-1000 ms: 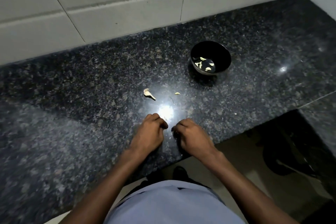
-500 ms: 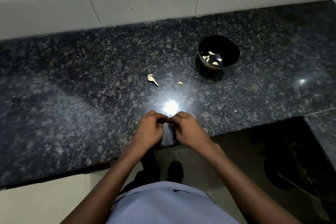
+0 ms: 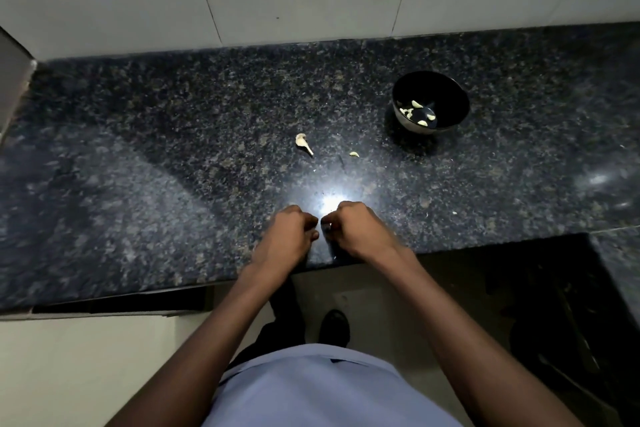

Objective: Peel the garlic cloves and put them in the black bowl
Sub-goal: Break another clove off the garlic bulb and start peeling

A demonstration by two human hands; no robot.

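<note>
Several peeled cloves (image 3: 416,112) lie in the black bowl (image 3: 446,94). Left hand (image 3: 289,236) and right hand (image 3: 360,230), fingers curled, knuckles nearly touching; whatever they pinch is hidden. Scrap of skin (image 3: 304,143) and small piece (image 3: 354,154) on counter (image 3: 173,149). Judged: midway.

Between the desk's (image 3: 138,184) front edge and the black bowl (image 3: 450,94) near the back-right, only a garlic scrap (image 3: 303,143) and small peel bit (image 3: 354,154) obstruct you.
</note>
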